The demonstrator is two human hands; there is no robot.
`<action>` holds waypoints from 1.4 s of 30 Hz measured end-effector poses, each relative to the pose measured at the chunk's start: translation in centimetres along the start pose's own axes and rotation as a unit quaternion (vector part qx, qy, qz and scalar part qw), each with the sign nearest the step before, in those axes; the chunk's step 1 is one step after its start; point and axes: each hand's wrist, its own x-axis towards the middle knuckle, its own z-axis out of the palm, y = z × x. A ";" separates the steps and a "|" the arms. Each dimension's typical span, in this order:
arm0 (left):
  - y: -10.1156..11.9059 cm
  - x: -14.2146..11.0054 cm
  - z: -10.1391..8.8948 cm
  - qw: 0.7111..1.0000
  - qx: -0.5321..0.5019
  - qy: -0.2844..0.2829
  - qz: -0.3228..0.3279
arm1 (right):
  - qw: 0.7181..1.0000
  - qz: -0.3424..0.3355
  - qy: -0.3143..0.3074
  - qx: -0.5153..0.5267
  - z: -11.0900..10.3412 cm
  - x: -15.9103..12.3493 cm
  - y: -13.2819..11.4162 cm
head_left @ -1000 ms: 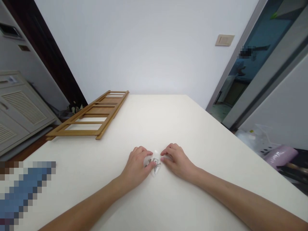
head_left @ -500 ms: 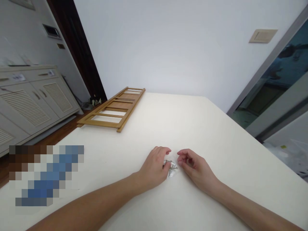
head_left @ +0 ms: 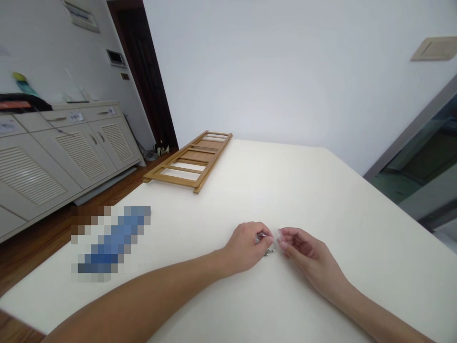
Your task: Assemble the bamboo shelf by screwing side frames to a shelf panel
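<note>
A small clear plastic bag of shiny metal hardware (head_left: 269, 251) is between my hands, low over the white table (head_left: 321, 190). The single pieces inside are too small to tell apart. My left hand (head_left: 247, 246) is closed, thumb and fingertips pinching the bag's left side and hiding part of it. Opposite, my right hand (head_left: 310, 251) pinches the bag's thin clear edge between thumb and forefinger, its other fingers loosely curled.
A flat brown wooden frame (head_left: 202, 155) with slats and panels lies at the table's far left. A pixelated blue object (head_left: 114, 240) rests near the left edge. Beyond stand a white louvred cabinet (head_left: 85, 151) and a wall (head_left: 285, 71).
The view has turned left, so everything sits further right. My fingertips have closed: the left thumb now meets its fingers on the bag, and the right hand has taken the bag's edge.
</note>
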 end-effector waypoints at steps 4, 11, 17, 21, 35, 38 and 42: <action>-0.1 -0.2 -0.2 0.998 0.054 0.012 0.026 | 0.999 -0.001 0.010 -0.035 0.0 -0.1 0.3; 3.2 -5.1 -3.9 0.957 0.264 0.051 0.106 | 0.992 -0.051 0.018 -0.111 0.0 -0.2 1.6; -0.2 -14.8 -11.2 0.820 0.487 0.301 0.002 | 0.964 -0.097 0.063 -0.240 0.0 -0.3 1.8; -4.0 -20.4 -14.3 0.728 0.523 0.435 -0.086 | 0.947 -0.126 0.076 -0.286 0.3 -0.1 1.8; -0.8 -18.6 -6.7 0.882 0.359 0.306 -0.025 | 0.934 -0.147 0.059 -0.319 0.8 0.2 1.4; 1.5 -14.7 -4.2 0.926 0.338 0.169 0.000 | 0.947 -0.128 0.041 -0.291 0.8 0.4 1.4; 4.3 -9.4 -1.9 0.948 0.310 0.066 -0.017 | 0.970 -0.100 0.001 -0.221 0.8 0.3 1.3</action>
